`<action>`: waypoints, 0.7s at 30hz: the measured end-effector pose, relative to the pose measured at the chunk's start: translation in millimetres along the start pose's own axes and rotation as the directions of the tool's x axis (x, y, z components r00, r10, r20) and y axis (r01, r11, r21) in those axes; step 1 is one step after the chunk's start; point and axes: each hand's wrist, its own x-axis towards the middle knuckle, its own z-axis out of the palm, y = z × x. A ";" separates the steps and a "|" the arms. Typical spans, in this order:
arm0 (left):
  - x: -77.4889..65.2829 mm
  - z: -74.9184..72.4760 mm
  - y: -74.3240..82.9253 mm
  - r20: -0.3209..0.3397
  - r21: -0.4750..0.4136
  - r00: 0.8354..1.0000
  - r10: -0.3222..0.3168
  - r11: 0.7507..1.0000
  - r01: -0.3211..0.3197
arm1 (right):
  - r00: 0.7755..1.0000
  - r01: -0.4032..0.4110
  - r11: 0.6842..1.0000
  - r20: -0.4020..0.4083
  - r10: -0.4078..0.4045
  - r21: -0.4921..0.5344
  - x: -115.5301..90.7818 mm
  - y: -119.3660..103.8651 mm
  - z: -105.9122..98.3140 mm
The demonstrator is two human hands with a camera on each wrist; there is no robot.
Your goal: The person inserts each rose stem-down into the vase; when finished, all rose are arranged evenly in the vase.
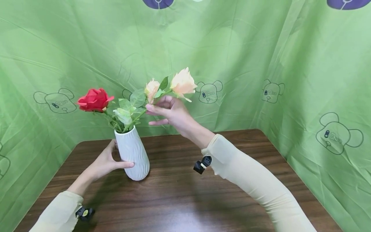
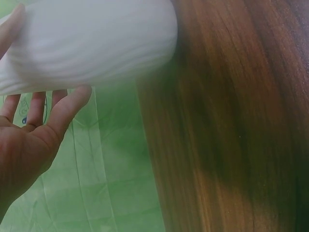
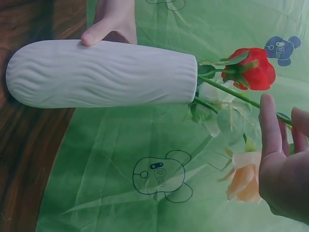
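A white vase (image 1: 132,153) with wavy ridges stands on the table, leaning slightly in the head view. My left hand (image 1: 105,163) grips it from the left, with the thumb across the front and the other fingers behind. Up and to the right of the vase mouth, my right hand (image 1: 175,113) pinches the green stem (image 3: 234,93) of a large peach rose (image 1: 183,82). The stem's lower end is inside the vase, hidden. A red rose (image 1: 95,100) leans left out of the vase. Near the middle are a smaller peach rose (image 1: 152,89) and a whitish flower (image 1: 123,116) among leaves.
The dark wooden table (image 1: 185,196) spreads under both forearms. A green curtain (image 1: 246,48) printed with bear outlines hangs behind and at the sides. Black devices sit on the left cuff (image 1: 84,213) and right cuff (image 1: 203,164).
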 end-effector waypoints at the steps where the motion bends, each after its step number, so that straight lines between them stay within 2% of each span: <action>1: 0.1 0.1 0.1 0.001 -0.003 1.000 0.003 1.000 -0.003 | 1.000 0.000 1.000 0.007 0.000 -0.001 0.5 1.2 0.4; 11: 0.1 -0.1 -0.6 -0.001 0.012 1.000 0.004 1.000 -0.004 | 0.996 -0.030 0.997 0.086 0.037 -0.072 6.1 17.6 17.0; 21: 0.7 0.2 -1.5 0.002 0.008 1.000 0.017 1.000 -0.017 | 0.997 -0.017 0.996 0.076 0.023 -0.082 16.3 34.6 34.0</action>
